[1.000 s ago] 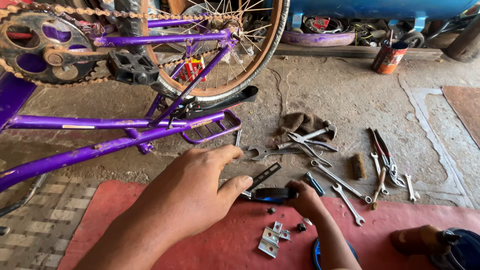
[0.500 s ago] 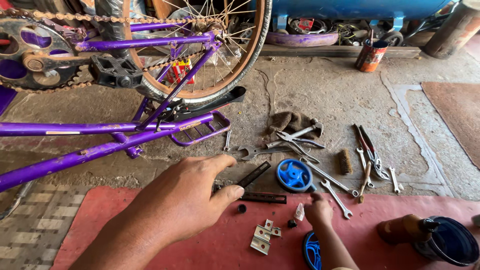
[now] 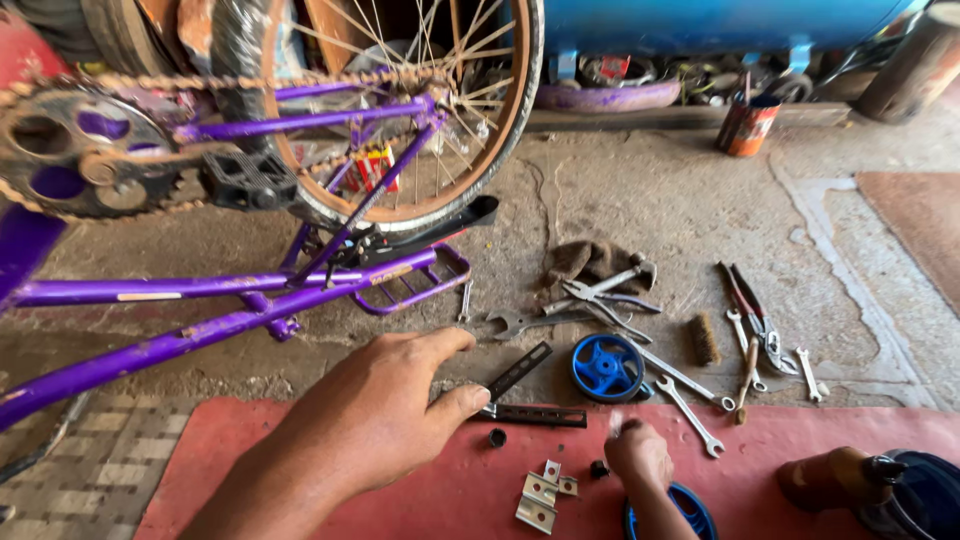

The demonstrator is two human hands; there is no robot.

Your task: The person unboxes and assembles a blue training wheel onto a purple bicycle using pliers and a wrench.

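My left hand reaches over the red mat, thumb and fingers pinching the near end of a black L-shaped metal bracket. My right hand is closed in a fist just right of it, with a small pale part sticking out of its top. A blue plastic wheel lies flat on the concrete beyond the right hand. A second blue wheel is partly hidden under my right wrist. Small silver plates and two black nuts lie on the mat between the hands.
An upturned purple bicycle with chainring, pedal and rear wheel fills the upper left. Spanners, pliers, a wire brush and a rag lie right. An orange can stands behind.
A second ago my right hand was by the bracket with something blue; the blue wheel now lies on the concrete and the right hand has drawn back toward me. My left hand stays on the bracket.
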